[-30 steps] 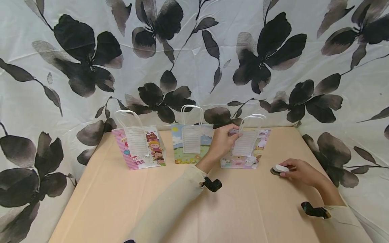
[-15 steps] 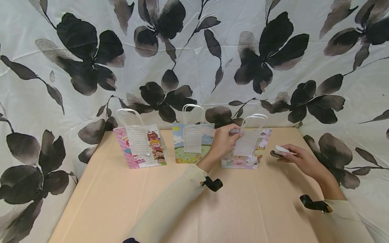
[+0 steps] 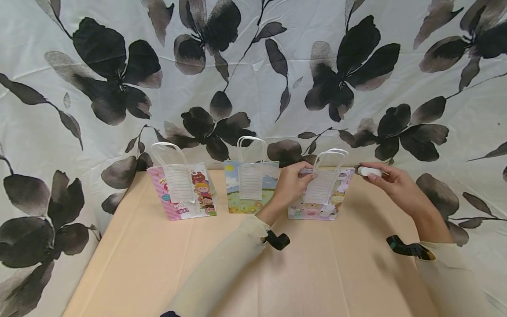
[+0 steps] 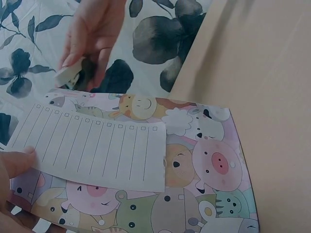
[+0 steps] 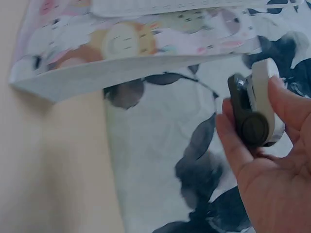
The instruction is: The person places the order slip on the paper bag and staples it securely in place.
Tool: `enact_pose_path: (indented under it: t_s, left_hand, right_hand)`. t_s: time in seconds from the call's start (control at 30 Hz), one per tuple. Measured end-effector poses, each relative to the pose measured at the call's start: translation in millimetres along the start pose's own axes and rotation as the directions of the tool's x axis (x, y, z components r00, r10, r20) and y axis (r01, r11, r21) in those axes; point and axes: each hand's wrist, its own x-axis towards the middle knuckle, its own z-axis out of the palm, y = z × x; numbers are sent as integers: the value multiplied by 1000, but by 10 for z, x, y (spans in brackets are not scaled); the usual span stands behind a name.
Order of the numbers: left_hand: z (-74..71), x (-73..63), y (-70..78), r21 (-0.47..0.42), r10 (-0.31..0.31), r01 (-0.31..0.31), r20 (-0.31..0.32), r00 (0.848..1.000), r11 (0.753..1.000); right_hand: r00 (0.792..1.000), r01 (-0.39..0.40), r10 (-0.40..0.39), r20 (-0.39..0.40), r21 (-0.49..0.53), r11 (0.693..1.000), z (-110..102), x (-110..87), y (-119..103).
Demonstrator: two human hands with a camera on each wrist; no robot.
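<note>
My left hand (image 3: pixel 294 182) pinches the top left edge of the animal-print paper bag (image 3: pixel 345 187), its thumb on the lined paper slip (image 4: pixel 92 148) that lies against the bag's front. White twisted handles (image 3: pixel 336 152) rise from this bag. Between the thumb and fingers of my right hand (image 3: pixel 400 187) is a small white and dark stapler (image 5: pixel 260 104). Its jaws stand apart and point toward the bag's top right corner, close beside it in the head view. In the right wrist view a gap shows between stapler and bag.
A pink paper bag (image 3: pixel 178 211) with cartoon figures stands at the left. Next to it is a blue and green landscape bag (image 3: pixel 269 176). Both carry lined slips. All stand on the tan tabletop (image 3: pixel 301 273), before a floral cloth (image 3: pixel 277 110).
My right hand has lifted the stapler from low beside the bag up to its top right corner. The left hand keeps its hold on the bag.
</note>
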Motion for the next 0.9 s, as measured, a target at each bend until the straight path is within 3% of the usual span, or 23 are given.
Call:
enact_pose_path:
  t_s: [0.17,0.3,0.43,0.53,0.6,0.67,0.73,0.9]
  left_hand:
    - [6,-4,-5,-11,-7,7,9,1000,1000]
    - [8,-7,-11,-23,-14,14,19,1000,1000]
    - [0,-10,-9,-32,-12,13,23,1000,999]
    - [-10,-7,-6,-34,-3,4,28,1000,999]
    - [-14,-6,-7,-35,1,0,32,999,999]
    - [-15,-5,-11,-35,6,-5,36,999,999]
    - [-15,-3,-17,-33,12,-10,37,999,999]
    - [-16,1,-23,-25,24,-23,32,999,999]
  right_hand:
    - [989,-86,85,-120,1,996,-12,127,-168]
    - [981,-121,118,-152,-9,993,-16,221,-265]
    - [988,-100,96,-119,-30,995,12,312,-377]
    - [995,-42,49,-81,97,994,48,392,-463]
    - [999,-2,14,-49,235,972,73,453,-510]
    - [1000,17,-13,-15,369,929,97,516,-542]
    - [1000,16,-25,15,426,905,122,579,-567]
    - [992,-8,-40,116,388,921,163,715,-583]
